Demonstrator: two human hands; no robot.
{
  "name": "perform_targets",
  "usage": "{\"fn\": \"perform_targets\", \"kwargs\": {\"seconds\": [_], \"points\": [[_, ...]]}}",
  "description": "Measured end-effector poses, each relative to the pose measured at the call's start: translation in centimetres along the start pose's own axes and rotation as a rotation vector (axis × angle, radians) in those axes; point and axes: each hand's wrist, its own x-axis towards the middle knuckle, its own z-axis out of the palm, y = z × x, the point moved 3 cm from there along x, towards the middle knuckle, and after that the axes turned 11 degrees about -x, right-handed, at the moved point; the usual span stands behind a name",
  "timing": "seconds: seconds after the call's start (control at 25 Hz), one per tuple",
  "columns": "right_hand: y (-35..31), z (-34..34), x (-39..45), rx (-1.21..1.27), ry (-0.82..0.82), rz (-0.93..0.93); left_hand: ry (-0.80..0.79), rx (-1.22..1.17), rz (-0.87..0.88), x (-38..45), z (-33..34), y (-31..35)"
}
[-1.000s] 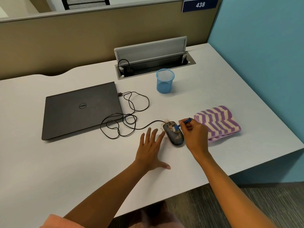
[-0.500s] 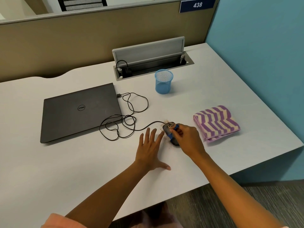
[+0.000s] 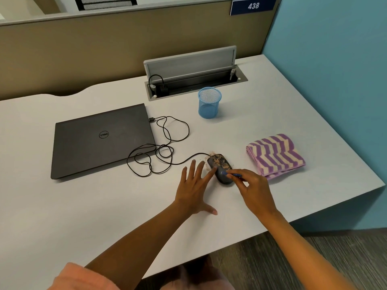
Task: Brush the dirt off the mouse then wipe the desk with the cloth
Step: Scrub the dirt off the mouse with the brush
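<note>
A dark grey wired mouse (image 3: 219,164) lies on the white desk (image 3: 272,114), its front half speckled with brown dirt; crumbs lie on the desk around its nose. My right hand (image 3: 252,188) pinches a small blue brush (image 3: 231,174) whose tip rests on the mouse's rear half. My left hand (image 3: 193,188) lies flat with fingers spread, fingertips touching the mouse's left side. A folded purple-and-cream striped cloth (image 3: 275,155) sits just right of the mouse, untouched.
A shut dark laptop (image 3: 100,141) lies to the left, with the mouse's black cable (image 3: 165,147) looped beside it. A blue mesh cup (image 3: 209,102) stands behind the mouse. An open cable tray (image 3: 194,74) sits at the back. The desk's front edge (image 3: 314,216) is near my right wrist.
My right hand has drawn the brush back from the mouse's dirty front toward its rear, uncovering the front half. My left hand stays flat beside the mouse.
</note>
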Motion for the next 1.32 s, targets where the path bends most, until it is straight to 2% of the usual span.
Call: {"fn": "perform_targets", "kwargs": {"seconds": [0.12, 0.24, 0.4, 0.6, 0.8, 0.96, 1.16, 1.32], "points": [[0.1, -0.3, -0.3, -0.070, -0.015, -0.033, -0.011, 0.008, 0.008, 0.1, -0.1, 0.2], [0.1, -0.1, -2.6, -0.178, -0.070, -0.142, -0.017, 0.023, 0.017, 0.1, -0.1, 0.2], [0.0, -0.3, -2.3, -0.158, -0.006, -0.119, -0.024, 0.022, 0.010, 0.2, -0.2, 0.3], [-0.3, 0.4, -3.0, -0.239, -0.123, -0.183, -0.029, 0.043, 0.015, 0.3, -0.3, 0.6], [-0.4, 0.2, -3.0, -0.244, -0.058, -0.215, -0.027, 0.055, 0.016, 0.4, -0.4, 0.8], [-0.6, 1.1, -3.2, -0.266, -0.116, -0.245, -0.046, 0.069, 0.012, 0.3, -0.5, 0.9], [-0.4, 0.5, -3.0, -0.234, -0.058, -0.220, -0.050, 0.068, 0.001, 0.4, -0.6, 1.0], [-0.5, 0.5, -1.9, -0.171, -0.079, -0.131, -0.057, 0.052, -0.013, 0.3, -0.5, 1.1]]}}
